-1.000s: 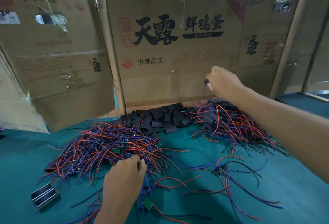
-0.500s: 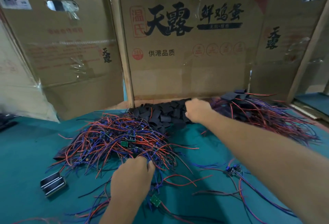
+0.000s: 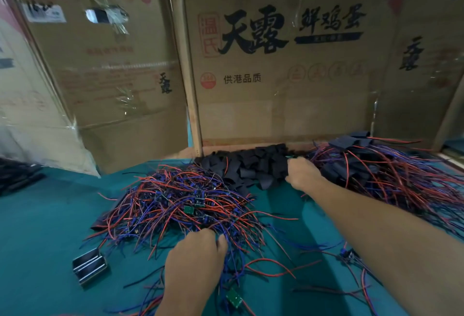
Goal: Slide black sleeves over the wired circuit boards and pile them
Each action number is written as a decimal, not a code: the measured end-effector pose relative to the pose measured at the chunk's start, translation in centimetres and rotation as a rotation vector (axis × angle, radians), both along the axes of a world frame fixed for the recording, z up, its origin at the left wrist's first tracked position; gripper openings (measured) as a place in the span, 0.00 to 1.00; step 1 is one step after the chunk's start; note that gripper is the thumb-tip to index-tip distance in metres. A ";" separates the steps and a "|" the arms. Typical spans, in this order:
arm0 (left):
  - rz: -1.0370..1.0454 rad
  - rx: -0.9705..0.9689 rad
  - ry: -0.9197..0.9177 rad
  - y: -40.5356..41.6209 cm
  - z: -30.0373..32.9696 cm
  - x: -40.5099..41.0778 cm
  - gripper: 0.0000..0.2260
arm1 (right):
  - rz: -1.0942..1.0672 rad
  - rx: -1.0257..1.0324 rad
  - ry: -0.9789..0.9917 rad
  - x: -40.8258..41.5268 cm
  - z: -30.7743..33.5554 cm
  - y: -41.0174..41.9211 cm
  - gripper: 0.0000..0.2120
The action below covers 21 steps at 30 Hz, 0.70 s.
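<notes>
Your left hand point(image 3: 194, 260) curls its fingers into the near edge of the tangled heap of red and blue wired boards point(image 3: 180, 205), while your right hand point(image 3: 302, 174) grips into the pile of flat black sleeves point(image 3: 248, 167). Sleeved boards point(image 3: 371, 170) lie heaped to the right. All rest on a green felt-like worktop point(image 3: 50, 227) walled by printed cardboard boxes point(image 3: 276, 77).

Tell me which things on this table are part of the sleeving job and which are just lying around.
Part of the job:
- tangle of wired boards, left hand in it
- loose black sleeves, right hand at them
- pile of sleeved boards

Lying about:
- small metal clip
- cardboard boxes behind
</notes>
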State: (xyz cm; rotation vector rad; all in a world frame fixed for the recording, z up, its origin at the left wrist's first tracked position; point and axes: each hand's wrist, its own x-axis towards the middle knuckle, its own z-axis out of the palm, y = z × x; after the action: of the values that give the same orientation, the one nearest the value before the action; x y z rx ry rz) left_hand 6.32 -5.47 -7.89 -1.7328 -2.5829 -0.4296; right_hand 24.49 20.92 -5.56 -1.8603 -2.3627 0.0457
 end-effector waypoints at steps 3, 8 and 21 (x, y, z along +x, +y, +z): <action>0.049 0.093 0.025 0.1 0.2 -0.7 0.20 | 0.058 -0.065 -0.020 1.1 -0.4 0.3 0.18; 0.079 0.174 0.070 0.5 0.4 -2.2 0.12 | 0.076 -0.010 0.026 1.4 -0.5 0.2 0.18; -0.223 0.137 -0.052 0.2 0.8 -0.8 0.15 | 0.292 0.195 0.628 2.3 2.7 -15.3 0.17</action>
State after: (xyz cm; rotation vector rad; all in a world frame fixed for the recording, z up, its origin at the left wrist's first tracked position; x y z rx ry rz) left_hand 5.51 -5.25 -7.12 -1.9912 -2.3360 -0.6471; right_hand 26.79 5.63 -2.90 -1.1720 -2.0690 0.3566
